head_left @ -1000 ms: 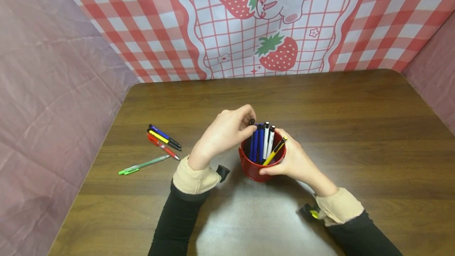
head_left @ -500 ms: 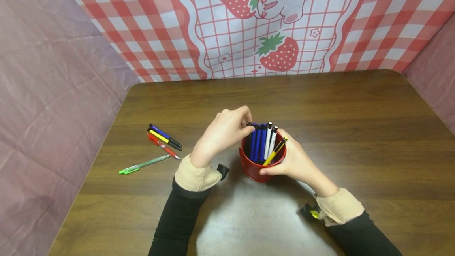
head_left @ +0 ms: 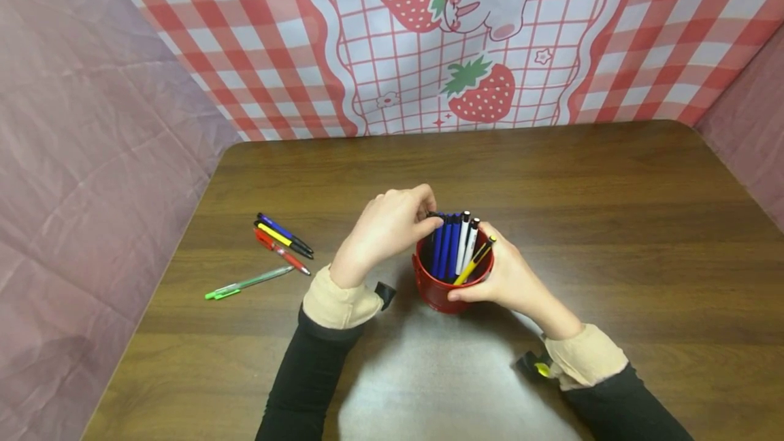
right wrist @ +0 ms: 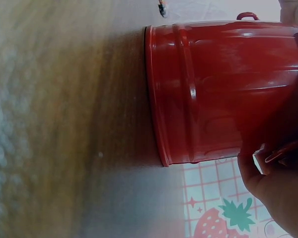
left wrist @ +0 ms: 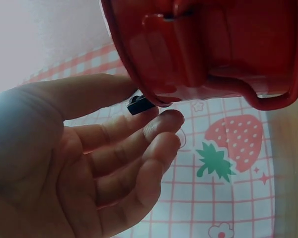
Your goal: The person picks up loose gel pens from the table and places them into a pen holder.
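A small red bucket [head_left: 437,297] stands upright on the table, holding blue pens [head_left: 445,257], white pens [head_left: 462,249] and a yellow pen [head_left: 473,264]. At its left rim, my left hand [head_left: 387,229] pinches the black top of a pen between thumb and forefinger. In the left wrist view that black pen top [left wrist: 140,105] shows just past the rim; the bucket wall hides the rest of the pen. Around the bucket's right side curls my right hand [head_left: 511,276], thumb at the front. The right wrist view shows the bucket's side [right wrist: 223,89] and its base on the wood.
On the left of the wooden table [head_left: 612,223] lie a blue pen [head_left: 278,228], a yellow and black pen [head_left: 277,237], a red pen [head_left: 283,253] and a green pen [head_left: 251,282]. A checked strawberry cloth [head_left: 392,53] hangs behind the table's far edge.
The pen in my left hand has gone lower into the bucket, and the hand has shifted slightly. Pens inside have tilted a little to the right. The right hand keeps its hold.
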The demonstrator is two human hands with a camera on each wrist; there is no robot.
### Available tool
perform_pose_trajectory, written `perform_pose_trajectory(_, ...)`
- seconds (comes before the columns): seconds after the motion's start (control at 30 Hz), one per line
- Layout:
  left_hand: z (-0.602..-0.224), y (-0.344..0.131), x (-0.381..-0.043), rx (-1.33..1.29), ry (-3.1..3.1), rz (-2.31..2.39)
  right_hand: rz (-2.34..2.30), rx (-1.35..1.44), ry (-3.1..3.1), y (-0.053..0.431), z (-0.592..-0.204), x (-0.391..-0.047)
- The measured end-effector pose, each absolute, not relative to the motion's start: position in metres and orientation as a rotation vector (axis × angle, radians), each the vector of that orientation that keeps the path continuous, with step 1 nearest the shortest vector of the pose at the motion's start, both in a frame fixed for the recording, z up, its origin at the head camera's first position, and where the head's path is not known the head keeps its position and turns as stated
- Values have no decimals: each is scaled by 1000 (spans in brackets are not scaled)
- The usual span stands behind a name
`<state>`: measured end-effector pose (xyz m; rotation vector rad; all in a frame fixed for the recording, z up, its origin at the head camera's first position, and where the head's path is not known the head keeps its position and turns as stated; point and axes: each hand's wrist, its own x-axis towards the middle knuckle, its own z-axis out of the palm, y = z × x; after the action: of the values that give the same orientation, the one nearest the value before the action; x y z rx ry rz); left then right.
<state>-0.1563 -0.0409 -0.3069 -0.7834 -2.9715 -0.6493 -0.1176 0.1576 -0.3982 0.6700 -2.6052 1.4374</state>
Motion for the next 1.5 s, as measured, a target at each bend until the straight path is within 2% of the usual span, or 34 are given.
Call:
perform_pose_trajectory(0.4, -301, -66, -163, -466, -2792, -823, 1414, 681, -2590, 158, -399, -119)
perform_pose_trajectory(0.87, -298, -144, -179, 214, -2652, -872, 1409, 650, -2613, 158, -399, -118)
perform_pose_trajectory(1.23, -325, -177, -195, 520, -2736, -706, 1429, 644, -2615, 158, -399, -118)
perform_pose_trajectory(1.5, -346, -193, -201, 557, -2854, -731, 1424, 644, -2623, 158, -399, -118)
